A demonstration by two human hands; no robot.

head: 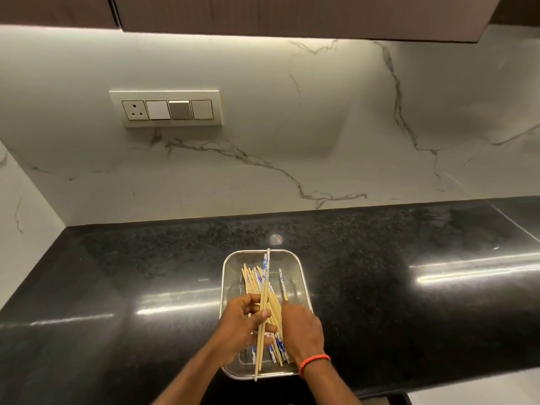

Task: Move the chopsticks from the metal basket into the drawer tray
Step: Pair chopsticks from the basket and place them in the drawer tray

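**noodlefan:** so how far along is this? Looks like barely started to me.

**drawerguy:** yeah, pretty much. The rectangular metal mesh basket sits on the glossy black speckled stone bench, and the pale wooden chopsticks with blue-and-white patterned ends are all in it or right above it, a loose crossed pile.

**noodlefan:** hands?

**drawerguy:** left hand has its grip pinched around a couple of sticks, lifted a bit and poking past the near and far rims. Right hand, orange band on the wrist, is fingers-down in the pile; can't tell if it's closed on anything.

**noodlefan:** and the drawer tray?

**drawerguy:** not in shot. My guess: nothing moved yet, everything left to do.
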